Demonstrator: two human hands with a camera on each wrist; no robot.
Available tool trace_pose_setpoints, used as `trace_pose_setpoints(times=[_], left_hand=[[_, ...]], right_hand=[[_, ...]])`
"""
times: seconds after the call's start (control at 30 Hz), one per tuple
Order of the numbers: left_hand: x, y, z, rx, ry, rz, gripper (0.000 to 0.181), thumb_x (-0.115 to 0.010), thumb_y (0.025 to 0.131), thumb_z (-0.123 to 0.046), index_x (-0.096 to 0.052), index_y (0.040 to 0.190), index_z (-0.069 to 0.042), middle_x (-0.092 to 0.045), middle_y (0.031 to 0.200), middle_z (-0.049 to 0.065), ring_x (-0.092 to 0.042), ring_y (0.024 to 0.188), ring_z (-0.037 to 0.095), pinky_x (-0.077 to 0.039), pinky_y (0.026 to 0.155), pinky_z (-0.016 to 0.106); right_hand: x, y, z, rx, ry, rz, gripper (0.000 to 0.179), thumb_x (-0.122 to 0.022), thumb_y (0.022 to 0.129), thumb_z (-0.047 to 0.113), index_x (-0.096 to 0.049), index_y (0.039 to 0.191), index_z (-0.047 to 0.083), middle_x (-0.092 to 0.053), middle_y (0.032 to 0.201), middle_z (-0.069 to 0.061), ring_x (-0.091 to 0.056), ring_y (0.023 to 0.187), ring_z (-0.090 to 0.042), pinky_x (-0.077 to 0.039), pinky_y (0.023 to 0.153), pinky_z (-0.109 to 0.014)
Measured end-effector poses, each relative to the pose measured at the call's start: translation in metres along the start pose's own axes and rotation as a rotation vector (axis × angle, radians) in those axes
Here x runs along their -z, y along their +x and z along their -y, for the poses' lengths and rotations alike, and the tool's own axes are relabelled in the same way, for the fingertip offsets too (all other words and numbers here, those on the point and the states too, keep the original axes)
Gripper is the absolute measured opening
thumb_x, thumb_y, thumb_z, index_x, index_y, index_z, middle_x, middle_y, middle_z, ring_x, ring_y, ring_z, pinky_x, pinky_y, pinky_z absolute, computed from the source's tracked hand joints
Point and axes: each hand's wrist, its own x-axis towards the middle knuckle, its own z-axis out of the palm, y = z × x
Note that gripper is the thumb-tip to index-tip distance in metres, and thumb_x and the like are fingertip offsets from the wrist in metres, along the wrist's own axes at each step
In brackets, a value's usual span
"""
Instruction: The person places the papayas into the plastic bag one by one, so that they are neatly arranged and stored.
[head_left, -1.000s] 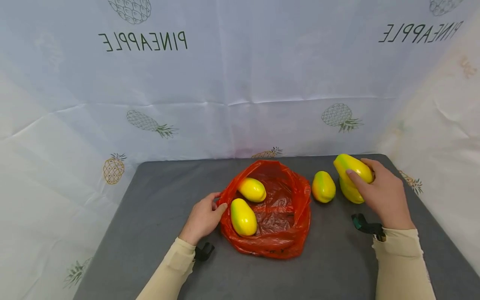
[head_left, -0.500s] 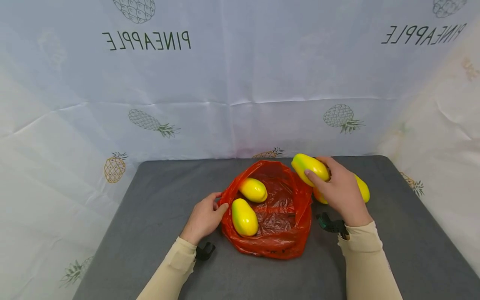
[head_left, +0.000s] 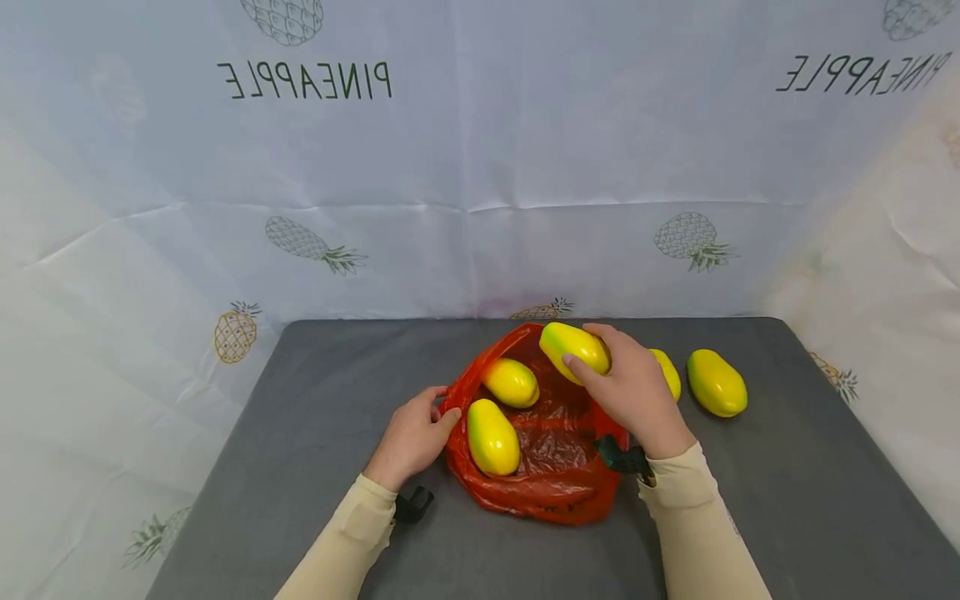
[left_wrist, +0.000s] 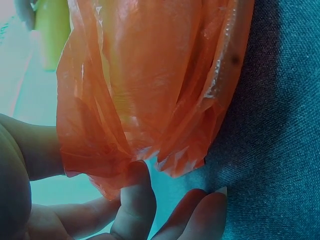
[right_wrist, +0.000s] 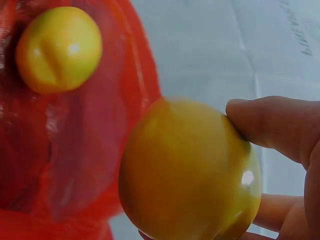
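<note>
My left hand [head_left: 411, 437] pinches the left rim of a red plastic bag [head_left: 555, 502], its thumb outside the film in the left wrist view. The bag stands with its mouth spread wide. Inside, on the left, lie two yellow-green papayas [head_left: 492, 439], the rear one [head_left: 512, 382] slightly orange at one end. My right hand [head_left: 637, 396] grips another papaya [head_left: 573, 352] over the bag's back right part, thumb on one side and fingers on the other. That hand and wrist hide much of the bag's right rim.
To the right of the bag, two more papayas rest on the grey table [head_left: 765, 500]: one [head_left: 717, 383] in full sight, the other [head_left: 667, 372] partly behind my right hand. A pineapple-print cloth [head_left: 480, 167] hangs behind the table and at its sides.
My right hand has carried the papaya leftward from the table's right side to over the bag, uncovering the papaya at far right. The left hand stays on the rim.
</note>
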Motion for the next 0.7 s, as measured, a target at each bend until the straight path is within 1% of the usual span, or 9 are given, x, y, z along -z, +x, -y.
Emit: trace_pose_setpoints(times=[0.33,0.5,0.7], left_hand=[[0.001,0.001,-0.002,0.013,0.011,0.006,0.052,-0.070,0.105,-0.027,-0.060,0.149,-0.003,-0.061,0.081,0.005,-0.053,0.064,0.020,-0.046,0.061,0.032],[0.000,0.000,-0.002,0.013,0.015,0.006,0.051,-0.070,0.105,-0.027,-0.060,0.149,-0.003,-0.060,0.080,0.006,-0.052,0.064,0.020,-0.045,0.060,0.032],[0.000,0.001,-0.001,0.006,0.014,0.005,0.052,-0.070,0.105,-0.027,-0.060,0.149,-0.003,-0.059,0.079,0.005,-0.052,0.063,0.020,-0.044,0.060,0.032]], right_hand=[[-0.019,0.007,-0.004,0.004,-0.031,0.033,0.067,-0.070,0.103,0.048,-0.055,0.154,0.007,-0.069,0.142,-0.019,-0.070,0.113,-0.037,-0.059,0.097,-0.058],[-0.026,0.006,-0.004,0.008,-0.037,0.019,0.066,-0.072,0.102,0.046,-0.056,0.153,0.006,-0.070,0.141,-0.020,-0.070,0.113,-0.038,-0.058,0.097,-0.058],[-0.028,0.007,0.001,0.008,-0.059,0.008,0.067,-0.073,0.102,0.046,-0.057,0.152,0.005,-0.069,0.140,-0.021,-0.070,0.114,-0.039,-0.058,0.097,-0.058]])
